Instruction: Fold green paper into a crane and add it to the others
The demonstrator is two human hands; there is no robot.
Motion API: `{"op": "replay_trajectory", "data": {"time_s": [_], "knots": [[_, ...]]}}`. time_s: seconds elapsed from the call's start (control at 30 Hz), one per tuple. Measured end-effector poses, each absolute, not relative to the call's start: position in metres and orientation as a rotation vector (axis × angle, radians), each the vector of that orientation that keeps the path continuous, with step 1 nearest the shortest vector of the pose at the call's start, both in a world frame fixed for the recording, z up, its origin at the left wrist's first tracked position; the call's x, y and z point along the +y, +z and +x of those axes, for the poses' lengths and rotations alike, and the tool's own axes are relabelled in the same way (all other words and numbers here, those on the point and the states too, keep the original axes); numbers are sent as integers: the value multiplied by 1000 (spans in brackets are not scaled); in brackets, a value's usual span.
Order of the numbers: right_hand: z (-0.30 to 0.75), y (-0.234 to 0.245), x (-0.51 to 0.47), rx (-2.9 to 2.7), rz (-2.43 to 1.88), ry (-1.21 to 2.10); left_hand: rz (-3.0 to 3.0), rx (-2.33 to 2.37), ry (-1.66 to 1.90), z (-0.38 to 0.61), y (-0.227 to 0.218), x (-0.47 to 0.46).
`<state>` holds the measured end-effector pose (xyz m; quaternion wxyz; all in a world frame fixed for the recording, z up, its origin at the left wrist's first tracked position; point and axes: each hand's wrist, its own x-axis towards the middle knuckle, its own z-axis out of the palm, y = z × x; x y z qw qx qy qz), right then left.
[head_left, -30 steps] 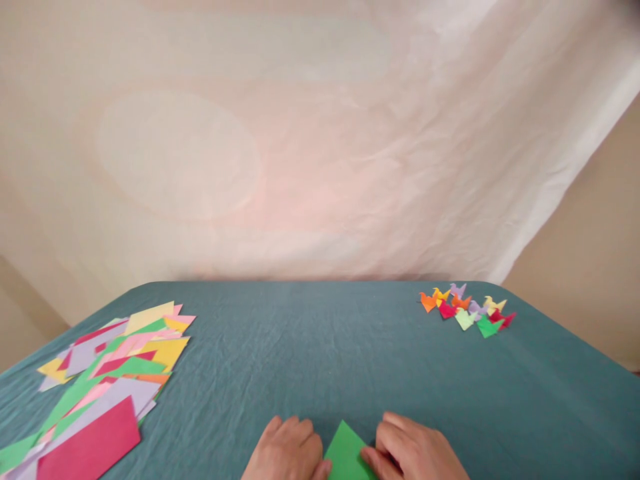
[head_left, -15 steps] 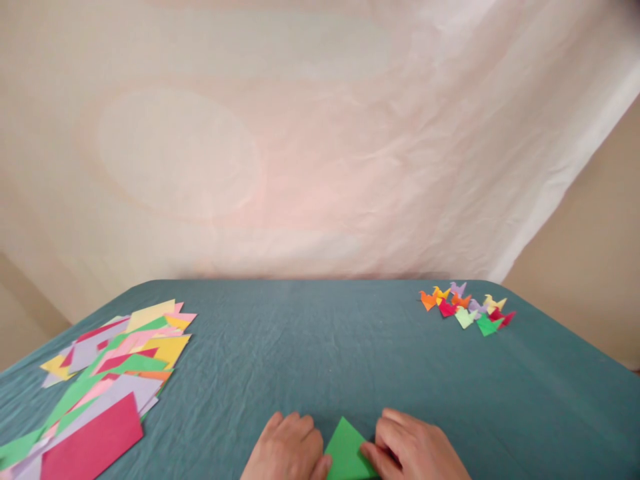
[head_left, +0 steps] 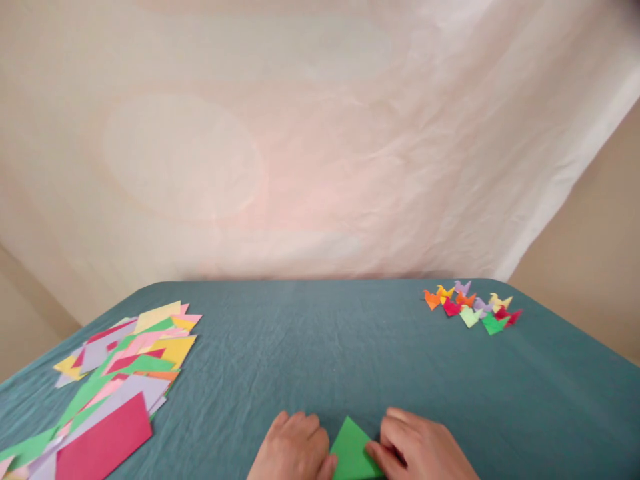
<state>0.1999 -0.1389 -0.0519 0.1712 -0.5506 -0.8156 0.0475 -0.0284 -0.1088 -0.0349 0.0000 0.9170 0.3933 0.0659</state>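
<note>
A green folded paper (head_left: pixel 351 450), triangular at its top, lies on the teal tablecloth (head_left: pixel 320 347) at the near edge of the view. My left hand (head_left: pixel 295 450) rests on its left side with the fingers curled and pressed down on the paper's edge. On its right side sits my right hand (head_left: pixel 425 450), fingertips pinched on the paper's right edge. Both wrists are cut off by the bottom of the picture.
A spread pile of coloured paper sheets (head_left: pixel 110 380) lies at the left, with a large red sheet (head_left: pixel 103 443) nearest. Several small folded paper birds (head_left: pixel 473 308) sit at the far right corner. A pale cloth backdrop (head_left: pixel 300 133) hangs behind the table.
The view has shifted slightly; both hands stay on the green paper, and its visible top went from a diamond corner to a neater triangle.
</note>
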Motion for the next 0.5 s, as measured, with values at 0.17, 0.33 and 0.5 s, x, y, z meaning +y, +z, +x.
{"op": "replay_trajectory", "data": {"time_s": [0.17, 0.33, 0.5], "knots": [[199, -43, -141, -2272, -1572, 142, 2924, 888, 306, -23, -22, -104], [192, -27, -144, -2244, -1300, -1, 2998, 663, 312, -20, -20, -101], [175, -33, -148, -2352, -913, -417, 2909, 664, 310, -23, -20, -102]]}}
